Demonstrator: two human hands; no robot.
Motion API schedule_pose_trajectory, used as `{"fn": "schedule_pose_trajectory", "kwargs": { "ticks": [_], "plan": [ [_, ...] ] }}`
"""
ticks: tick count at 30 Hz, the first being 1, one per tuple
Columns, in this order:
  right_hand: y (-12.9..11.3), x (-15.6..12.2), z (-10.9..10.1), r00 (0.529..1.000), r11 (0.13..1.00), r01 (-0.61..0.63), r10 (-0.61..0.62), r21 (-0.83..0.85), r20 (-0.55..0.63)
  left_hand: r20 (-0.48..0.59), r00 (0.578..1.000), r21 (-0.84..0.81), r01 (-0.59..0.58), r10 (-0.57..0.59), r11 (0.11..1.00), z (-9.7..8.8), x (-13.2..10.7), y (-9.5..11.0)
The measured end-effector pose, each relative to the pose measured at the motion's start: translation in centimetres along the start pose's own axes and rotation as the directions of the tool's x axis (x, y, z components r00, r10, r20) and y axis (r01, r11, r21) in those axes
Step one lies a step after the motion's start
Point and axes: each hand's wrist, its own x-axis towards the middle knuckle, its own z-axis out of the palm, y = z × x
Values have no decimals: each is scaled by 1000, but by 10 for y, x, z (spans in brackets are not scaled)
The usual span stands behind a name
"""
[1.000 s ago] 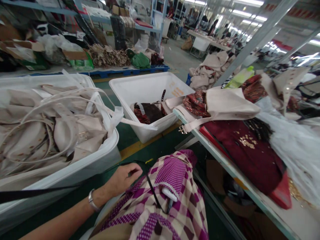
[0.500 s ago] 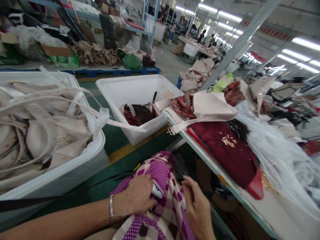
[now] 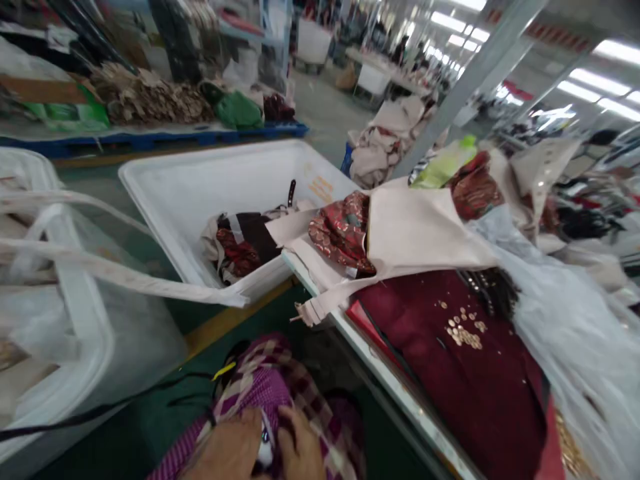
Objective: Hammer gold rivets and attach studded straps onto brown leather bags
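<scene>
At the bottom edge both my hands rest on a purple and cream checked cloth [image 3: 260, 387] over my lap. My left hand [image 3: 225, 453] and my right hand [image 3: 303, 450] meet around a small white object [image 3: 264, 450] tucked in the cloth. Their fingers curl close to it, but motion blur and the frame edge hide the grip. A thin black cord [image 3: 125, 407] runs off to the left from the cloth.
A white bin [image 3: 170, 200] with dark bags stands ahead on the green floor. A second white bin [image 3: 75, 320] with cream straps is at left. The worktable [image 3: 400, 387] at right carries a maroon beaded piece [image 3: 465, 347], cream bags [image 3: 420, 227] and clear plastic.
The view has swung nearer and lower. My right hand came in from the right and both hands have slid down to the frame's bottom edge, closing around the white object.
</scene>
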Motion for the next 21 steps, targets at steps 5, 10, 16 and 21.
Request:
{"fn": "schedule_pose_trajectory", "kwargs": {
  "ticks": [5, 10, 16, 21],
  "plan": [
    [-29, 19, -17, 936, 844, -351, 316, 406, 152, 48, 993, -25, 113, -112, 993, -24, 5, 5],
    [-49, 30, -15, 865, 688, -499, 427, 526, 262, 57, 970, -57, 240, -237, 969, -44, -5, 5],
    [-87, 43, -15, 819, 677, -573, 452, 462, 354, 92, 927, -159, 373, -363, 914, -84, -31, 6],
    [-104, 44, -1, 757, 653, -647, 489, 393, 433, 167, 875, -193, 480, -454, 855, -98, -53, 0]
  ]
}}
